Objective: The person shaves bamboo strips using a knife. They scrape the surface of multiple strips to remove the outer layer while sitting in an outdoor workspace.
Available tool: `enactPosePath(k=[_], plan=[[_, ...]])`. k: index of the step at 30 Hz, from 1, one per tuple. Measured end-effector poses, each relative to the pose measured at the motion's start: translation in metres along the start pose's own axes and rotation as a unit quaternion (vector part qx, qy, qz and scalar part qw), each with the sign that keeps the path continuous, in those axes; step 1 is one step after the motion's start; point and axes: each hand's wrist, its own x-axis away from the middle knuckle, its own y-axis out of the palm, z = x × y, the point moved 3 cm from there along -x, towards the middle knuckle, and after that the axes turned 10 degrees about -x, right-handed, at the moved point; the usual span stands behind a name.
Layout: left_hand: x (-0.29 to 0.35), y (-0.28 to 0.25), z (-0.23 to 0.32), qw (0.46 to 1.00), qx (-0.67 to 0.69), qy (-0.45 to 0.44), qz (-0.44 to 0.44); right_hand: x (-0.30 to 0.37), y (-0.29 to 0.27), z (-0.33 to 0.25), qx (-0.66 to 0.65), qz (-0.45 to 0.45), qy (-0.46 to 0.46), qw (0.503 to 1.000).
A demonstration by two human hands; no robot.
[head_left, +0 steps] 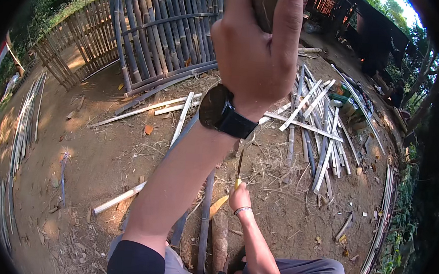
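Observation:
My left hand is raised close to the camera, a dark watch on its wrist. Its fingers bend around a brownish, blurred thing cut off by the top edge; I cannot make out what that is. Low down, between my knees, my right hand is closed around the yellow handle of a knife, whose narrow dark blade points away from me. Beside that hand, a thick round log and a dark bamboo pole lie on the ground.
Split bamboo strips lie crisscrossed ahead to the right. A bamboo slat panel and a bamboo fence stand at the far left. Long strips lie along the left, and a pale piece rests near my left arm.

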Motion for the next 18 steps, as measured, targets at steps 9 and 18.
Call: enactPosePath(k=[9,18], plan=[[0.018,0.01,0.007,0.999,0.036,-0.013,0.012,-0.06,0.003,0.044,0.062,0.052,-0.084,0.993],[0.005,0.0,0.007,0.999,0.029,0.032,0.029,-0.018,-0.057,-0.081,-0.097,0.05,-0.065,0.992]])
